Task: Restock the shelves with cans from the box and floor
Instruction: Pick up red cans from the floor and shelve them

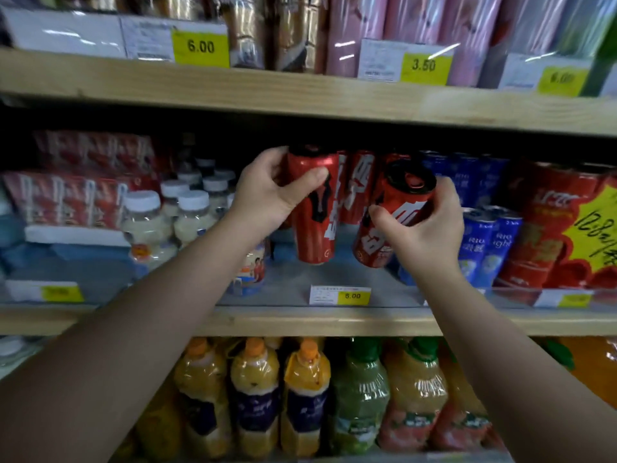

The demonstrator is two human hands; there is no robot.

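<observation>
Both my hands reach into the middle shelf (300,320). My left hand (267,195) grips a tall red can (317,225), held nearly upright just above the shelf floor. My right hand (424,225) grips a second red can (387,225), tilted with its black top toward me. Behind them stand more red cans (357,185) of the same kind in a row at the back. The box and the floor are out of view.
White-capped jars (147,225) stand left of the gap, blue cans (484,242) and large red packs (547,235) to the right. A 6.00 price tag (340,294) sits at the shelf front. Juice bottles (300,396) fill the shelf below; wrapped tall cans (354,31) line the shelf above.
</observation>
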